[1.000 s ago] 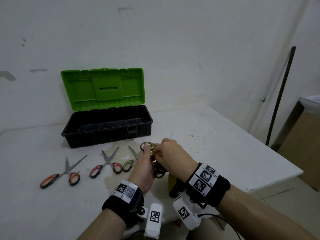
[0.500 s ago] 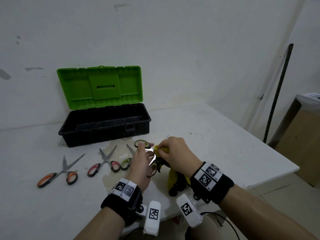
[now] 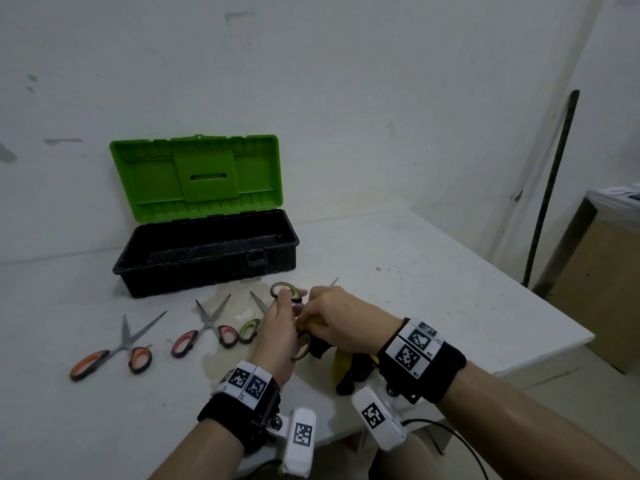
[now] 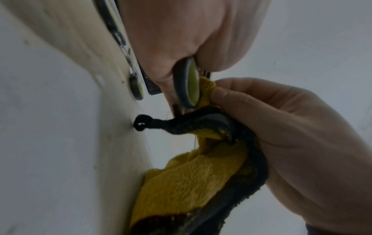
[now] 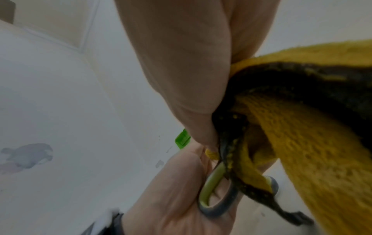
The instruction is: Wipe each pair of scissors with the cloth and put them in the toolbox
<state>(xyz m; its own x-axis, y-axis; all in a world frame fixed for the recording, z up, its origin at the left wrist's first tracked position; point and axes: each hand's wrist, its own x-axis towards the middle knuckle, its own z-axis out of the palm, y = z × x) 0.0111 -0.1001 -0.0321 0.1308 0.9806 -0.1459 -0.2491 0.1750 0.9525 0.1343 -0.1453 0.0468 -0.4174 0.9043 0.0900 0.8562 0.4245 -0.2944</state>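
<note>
1. The left hand (image 3: 278, 336) gripped the green-handled scissors (image 3: 284, 291) by their loops, fingers curled round the handles, above the bench (image 3: 433, 271) near its front edge.
2. The right hand (image 3: 341, 320) pinched the yellow cloth (image 4: 187, 182) round the blades (tip just visible beyond the knuckles).
3. The toolbox (image 3: 207, 268) stood open behind them, lid upright.
4. Orange-handled scissors (image 3: 114, 351), pink-handled scissors (image 3: 204, 329) and another green pair (image 3: 250, 329) lay on the bench in front of the toolbox.
</note>
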